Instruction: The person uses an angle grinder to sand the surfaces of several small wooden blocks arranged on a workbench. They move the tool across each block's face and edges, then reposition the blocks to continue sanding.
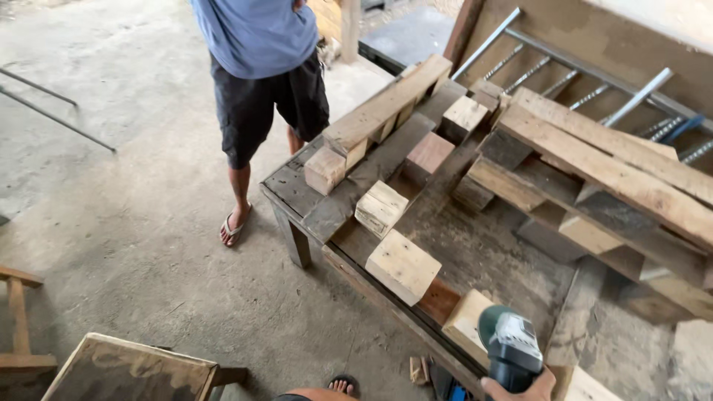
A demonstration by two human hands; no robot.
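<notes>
Right hand (520,388) is down at about 5 o'clock, grip wrapped tight around the handle of a green and grey power tool (511,347), so closed on it. Left hand isn't in shot. The tool hangs just over the near edge of the rough wooden surface (297,194), right beside a pale block (466,321). More cut blocks (402,266) are scattered toward the center, long planks (609,167) at 2 o'clock. Another person in a blue shirt (256,33) stands at 11 o'clock.
</notes>
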